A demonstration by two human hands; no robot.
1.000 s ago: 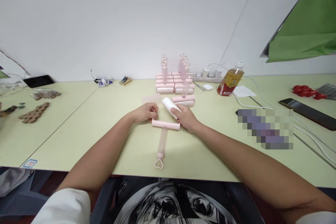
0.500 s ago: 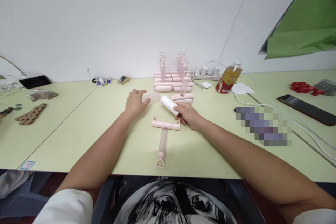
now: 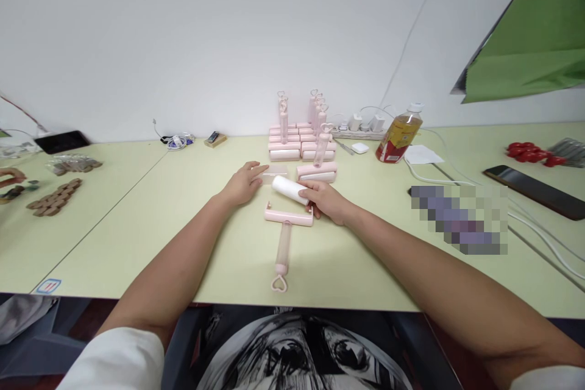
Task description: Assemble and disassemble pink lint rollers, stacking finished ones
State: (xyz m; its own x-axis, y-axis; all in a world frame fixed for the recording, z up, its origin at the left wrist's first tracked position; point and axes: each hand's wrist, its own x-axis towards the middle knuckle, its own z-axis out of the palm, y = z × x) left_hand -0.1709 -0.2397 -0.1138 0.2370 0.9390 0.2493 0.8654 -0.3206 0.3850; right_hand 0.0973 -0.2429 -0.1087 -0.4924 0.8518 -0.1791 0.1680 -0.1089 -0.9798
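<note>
My right hand [image 3: 326,200] is closed round one end of a white sticky-paper roll [image 3: 289,189], which it holds tilted above the desk. Just below the roll lies a pink lint-roller handle [image 3: 289,217], its bare frame turned away from me and its heart-shaped loop towards me. My left hand [image 3: 243,184] rests low over the desk with its fingers stretched out. Its fingertips touch the left edge of a clear plastic cover [image 3: 276,170], which looks flat on the desk. A lint roller [image 3: 316,172] with its handle upright stands behind my right hand.
Several pink lint rollers [image 3: 284,151] stand in two rows by the wall. A drink bottle [image 3: 398,134] and power strip [image 3: 361,133] are to their right. A phone [image 3: 534,191] and white cables lie at right. Brown pieces [image 3: 53,197] lie at left.
My left hand has lowered the clear cover to the desk, and its fingers have straightened. The white roll in my right hand has come down and turned more level.
</note>
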